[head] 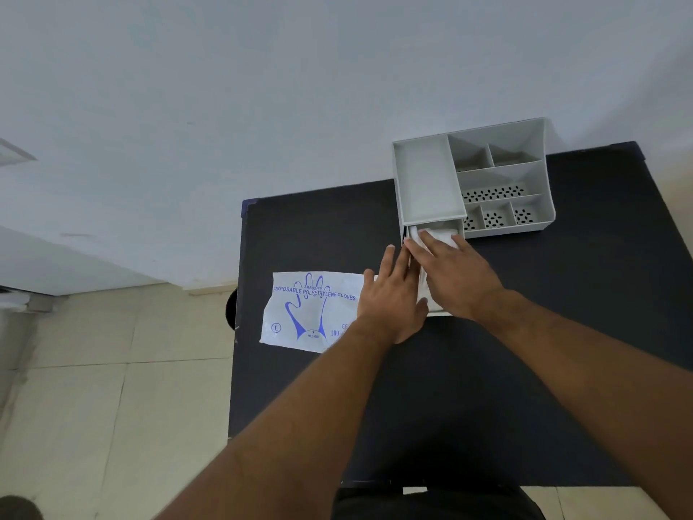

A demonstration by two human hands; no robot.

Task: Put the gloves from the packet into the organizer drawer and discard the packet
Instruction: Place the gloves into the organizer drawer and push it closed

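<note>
A grey organizer stands at the far side of the black table. Its drawer is pulled out toward me at the front left corner. A stack of clear gloves lies in the drawer and sticks out over its near end. My right hand lies flat on the gloves, fingers reaching into the drawer. My left hand rests beside it with its fingers against the gloves' left edge. The white packet with blue glove print lies flat on the table to the left.
The organizer's top has one long tray and several smaller compartments, some with perforated floors. The table's left edge runs just beside the packet, with tiled floor below. A dark round object shows past the left edge. A white wall stands behind.
</note>
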